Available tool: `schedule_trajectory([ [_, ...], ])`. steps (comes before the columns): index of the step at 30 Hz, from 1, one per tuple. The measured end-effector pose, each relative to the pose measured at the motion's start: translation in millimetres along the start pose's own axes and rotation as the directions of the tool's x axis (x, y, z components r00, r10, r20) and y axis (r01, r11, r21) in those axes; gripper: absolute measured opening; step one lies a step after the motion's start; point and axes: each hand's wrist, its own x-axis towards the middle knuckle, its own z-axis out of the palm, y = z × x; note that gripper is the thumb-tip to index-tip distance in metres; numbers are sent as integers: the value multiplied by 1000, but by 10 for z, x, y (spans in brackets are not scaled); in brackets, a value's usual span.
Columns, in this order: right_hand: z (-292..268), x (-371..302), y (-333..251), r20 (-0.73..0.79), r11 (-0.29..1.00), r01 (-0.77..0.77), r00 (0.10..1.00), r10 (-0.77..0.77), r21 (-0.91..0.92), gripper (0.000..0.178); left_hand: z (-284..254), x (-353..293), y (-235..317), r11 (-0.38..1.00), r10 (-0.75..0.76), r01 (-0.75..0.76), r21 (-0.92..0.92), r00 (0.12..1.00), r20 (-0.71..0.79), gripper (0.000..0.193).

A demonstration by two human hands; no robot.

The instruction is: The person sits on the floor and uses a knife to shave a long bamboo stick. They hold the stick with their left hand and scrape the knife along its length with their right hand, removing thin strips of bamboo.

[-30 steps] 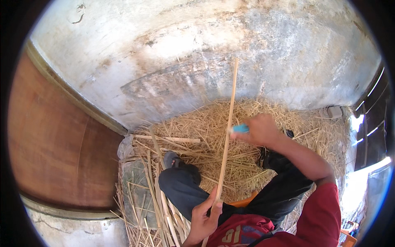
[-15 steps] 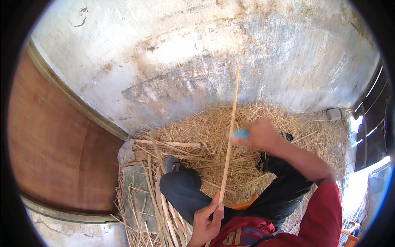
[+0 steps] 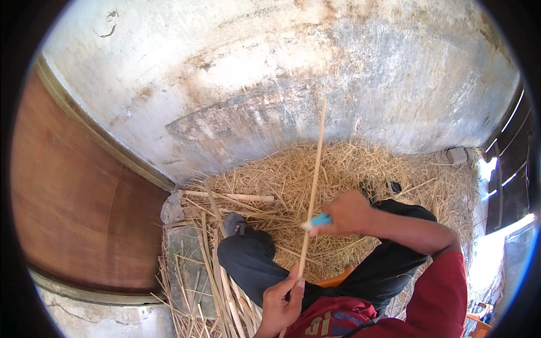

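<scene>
Above the straw litter (image 3: 276, 166): I have one long, pale strip (image 3: 313, 183) slanting up and away from the lap, its far end showing against the stained wall (image 3: 253, 62).
Left grip (image 3: 286, 301): pinching the strip's near part between thumb and fingers, low over the red shirt (image 3: 338, 312).
Right grip (image 3: 342, 215): closed around the blue handle of a small tool (image 3: 321, 220).
Tool head: pale, meeting the strip's middle stretch; from my distant post I cannot tell its exact shape.
Loose strips (image 3: 230, 293): heaped just beside the left trouser leg (image 3: 248, 259).
Brown panel (image 3: 84, 191): far left, framed in wood.
</scene>
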Motion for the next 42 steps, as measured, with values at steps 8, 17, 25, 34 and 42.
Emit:
schedule_trajectory([
  [8,-151,241,223,-178,991,-71,983,50,-117,83,-61,183,154,851,293,-243,465,956,-35,49],
  [17,-31,51,-21,35,997,-41,998,43,-62,85,-32,220,169,809,257,-214,547,967,-2,44],
  [25,-137,450,602,-52,955,-281,959,277,-97,74,-9,167,148,769,247,-221,600,968,41,43],
  [34,-78,517,664,33,926,-377,926,377,9,88,-22,88,122,795,253,-225,564,967,28,40],
  [42,60,393,417,48,961,-275,960,276,-28,92,-43,125,121,809,264,-223,543,964,3,32],
])
